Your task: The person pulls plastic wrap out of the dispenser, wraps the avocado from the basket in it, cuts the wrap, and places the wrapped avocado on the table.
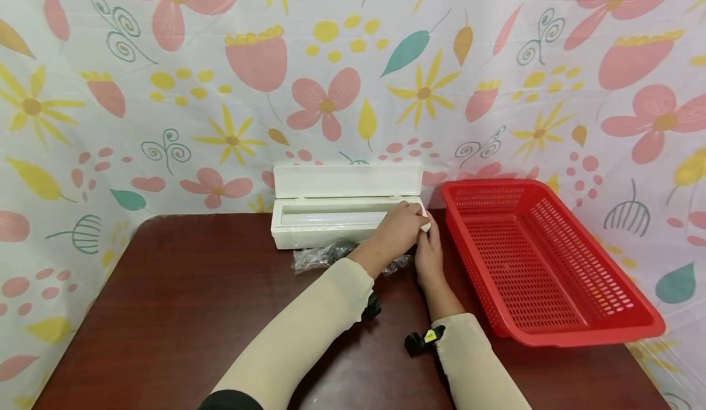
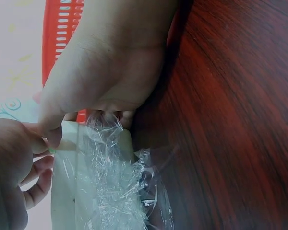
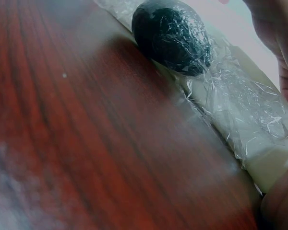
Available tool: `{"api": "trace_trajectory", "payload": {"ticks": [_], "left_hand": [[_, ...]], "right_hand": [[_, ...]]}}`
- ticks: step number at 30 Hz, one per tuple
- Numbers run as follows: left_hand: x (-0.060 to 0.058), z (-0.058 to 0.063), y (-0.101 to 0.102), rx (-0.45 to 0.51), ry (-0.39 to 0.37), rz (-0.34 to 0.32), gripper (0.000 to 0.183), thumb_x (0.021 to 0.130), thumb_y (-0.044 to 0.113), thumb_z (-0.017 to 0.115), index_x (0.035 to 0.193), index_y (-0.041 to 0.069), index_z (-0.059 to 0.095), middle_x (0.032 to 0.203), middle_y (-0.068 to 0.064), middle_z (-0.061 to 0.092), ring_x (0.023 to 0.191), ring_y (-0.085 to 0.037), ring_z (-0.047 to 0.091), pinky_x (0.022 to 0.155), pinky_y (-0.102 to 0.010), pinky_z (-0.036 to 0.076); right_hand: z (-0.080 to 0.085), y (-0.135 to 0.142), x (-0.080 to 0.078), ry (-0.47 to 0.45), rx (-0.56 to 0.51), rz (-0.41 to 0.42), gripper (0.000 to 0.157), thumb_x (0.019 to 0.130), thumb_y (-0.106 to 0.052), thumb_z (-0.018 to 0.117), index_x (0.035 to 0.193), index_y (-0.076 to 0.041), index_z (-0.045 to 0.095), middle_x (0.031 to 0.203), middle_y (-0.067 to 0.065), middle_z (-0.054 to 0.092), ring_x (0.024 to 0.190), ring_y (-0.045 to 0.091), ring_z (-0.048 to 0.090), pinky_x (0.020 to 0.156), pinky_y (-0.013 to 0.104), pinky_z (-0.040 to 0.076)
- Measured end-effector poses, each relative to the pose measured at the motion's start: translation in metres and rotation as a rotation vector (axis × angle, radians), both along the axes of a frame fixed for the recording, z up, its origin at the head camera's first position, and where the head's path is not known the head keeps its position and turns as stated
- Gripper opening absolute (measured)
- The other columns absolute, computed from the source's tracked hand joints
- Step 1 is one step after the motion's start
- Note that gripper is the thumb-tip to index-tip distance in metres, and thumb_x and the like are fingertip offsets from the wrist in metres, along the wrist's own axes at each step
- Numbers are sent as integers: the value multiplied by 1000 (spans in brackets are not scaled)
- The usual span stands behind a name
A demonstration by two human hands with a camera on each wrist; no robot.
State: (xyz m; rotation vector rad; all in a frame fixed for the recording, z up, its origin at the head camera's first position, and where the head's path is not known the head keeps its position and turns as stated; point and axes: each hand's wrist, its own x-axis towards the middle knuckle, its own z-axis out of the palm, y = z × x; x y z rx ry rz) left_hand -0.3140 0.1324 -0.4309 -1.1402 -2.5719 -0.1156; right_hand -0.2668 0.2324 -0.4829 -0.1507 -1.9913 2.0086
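A white cling film dispenser point(image 1: 309, 238) has its lid point(image 1: 347, 181) raised, and a film roll point(image 1: 331, 218) lies inside. My left hand point(image 1: 398, 232) reaches over its right end with bent fingers, pinching a small white slider point(image 1: 425, 227); a bit of green shows there in the left wrist view. Around that same end, my right hand point(image 1: 429, 254) grips the dispenser, its thumb close to the left fingertips. Crumpled clear film point(image 2: 115, 177) hangs over the front. A dark oval object point(image 3: 170, 36) lies under or in this film; its kind is unclear.
Right of the dispenser stands a red perforated plastic basket point(image 1: 491, 263). A brown wooden table point(image 1: 182, 299) carries everything. Behind it hangs a flower-patterned cloth point(image 1: 325, 42), close to the raised lid.
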Motion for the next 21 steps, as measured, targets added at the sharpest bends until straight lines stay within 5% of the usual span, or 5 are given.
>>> {"api": "trace_trajectory", "payload": {"ticks": [21], "left_hand": [[3,1,-4,-26,10,56,28,96,26,67,123,31,74,112,6,68,100,-15,59,91,-25,47]], "right_hand": [[1,-1,2,1,4,1,53,105,-7,38,158,-6,31,161,14,37,143,22,36,119,34,29]]}}
